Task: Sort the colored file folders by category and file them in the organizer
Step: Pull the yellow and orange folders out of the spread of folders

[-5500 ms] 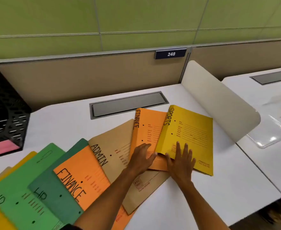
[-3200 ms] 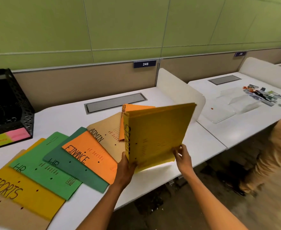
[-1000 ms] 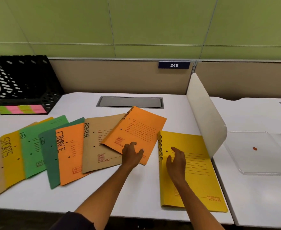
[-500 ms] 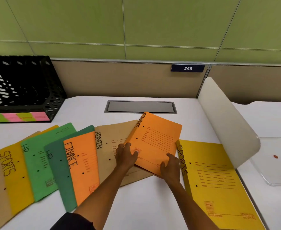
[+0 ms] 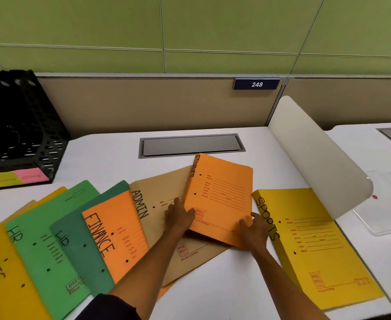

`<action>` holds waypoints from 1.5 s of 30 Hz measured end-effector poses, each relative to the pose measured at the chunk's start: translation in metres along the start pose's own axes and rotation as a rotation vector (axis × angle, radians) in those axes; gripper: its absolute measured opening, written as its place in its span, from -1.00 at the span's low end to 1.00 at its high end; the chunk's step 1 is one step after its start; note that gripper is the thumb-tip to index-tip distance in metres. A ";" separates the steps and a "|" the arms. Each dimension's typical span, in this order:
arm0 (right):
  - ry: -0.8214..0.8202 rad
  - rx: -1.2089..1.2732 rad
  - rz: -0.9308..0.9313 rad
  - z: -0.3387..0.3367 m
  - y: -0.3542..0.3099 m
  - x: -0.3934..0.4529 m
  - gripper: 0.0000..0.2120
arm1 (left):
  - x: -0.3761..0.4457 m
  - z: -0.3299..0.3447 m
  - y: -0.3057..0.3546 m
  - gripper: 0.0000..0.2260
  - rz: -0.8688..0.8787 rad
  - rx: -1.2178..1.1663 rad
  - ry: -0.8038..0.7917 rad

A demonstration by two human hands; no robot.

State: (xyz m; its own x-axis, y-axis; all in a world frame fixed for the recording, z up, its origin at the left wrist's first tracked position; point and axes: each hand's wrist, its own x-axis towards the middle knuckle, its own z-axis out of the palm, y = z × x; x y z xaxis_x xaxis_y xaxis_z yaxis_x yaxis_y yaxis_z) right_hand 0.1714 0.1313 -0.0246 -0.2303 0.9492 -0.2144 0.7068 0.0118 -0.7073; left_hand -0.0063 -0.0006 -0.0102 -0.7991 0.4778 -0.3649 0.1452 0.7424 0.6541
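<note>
Your white desk (image 5: 213, 285) carries the whole spread, with the black mesh organizer (image 5: 23, 125) far off at the back left, well apart from your hands. A fan of folders runs along the left; a yellow SPORTS folder (image 5: 317, 245) lies alone on the right, just beside the white divider (image 5: 317, 158). Between them the brown ADMIN folder (image 5: 162, 204) lies flat with the orange FINANCE folder (image 5: 220, 199) partly on top of it, its near edge raised a little.

That orange one is your job. Your left hand (image 5: 179, 217) pinches its left edge near the spine, thumb on the cover; your right hand (image 5: 253, 229) curls round the near right corner. Lift with both hands together so the card stays flat and does not drag the brown folder with it. Keep your right fingers clear of the yellow spine touching them. A second orange FINANCE folder (image 5: 116, 234) sits in the fan, so it looks sensible to pair the two before filing anything.
</note>
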 end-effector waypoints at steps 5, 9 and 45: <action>-0.036 0.180 0.068 0.002 0.000 -0.002 -0.52 | 0.013 -0.014 -0.013 -0.61 -0.004 -0.239 -0.118; -0.069 0.229 0.112 0.006 -0.005 -0.001 -0.46 | 0.008 -0.027 -0.020 -0.69 0.063 -0.435 -0.145; -0.338 0.657 0.008 -0.060 0.035 0.007 -0.61 | -0.096 0.019 -0.121 -0.39 0.037 0.691 0.112</action>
State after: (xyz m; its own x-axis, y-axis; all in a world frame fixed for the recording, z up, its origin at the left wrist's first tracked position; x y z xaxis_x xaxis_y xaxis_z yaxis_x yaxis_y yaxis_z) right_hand 0.2345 0.1574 -0.0108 -0.4954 0.7983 -0.3425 0.1876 -0.2867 -0.9395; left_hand 0.0643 -0.1279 -0.0671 -0.8363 0.4846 -0.2563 0.4813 0.8729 0.0800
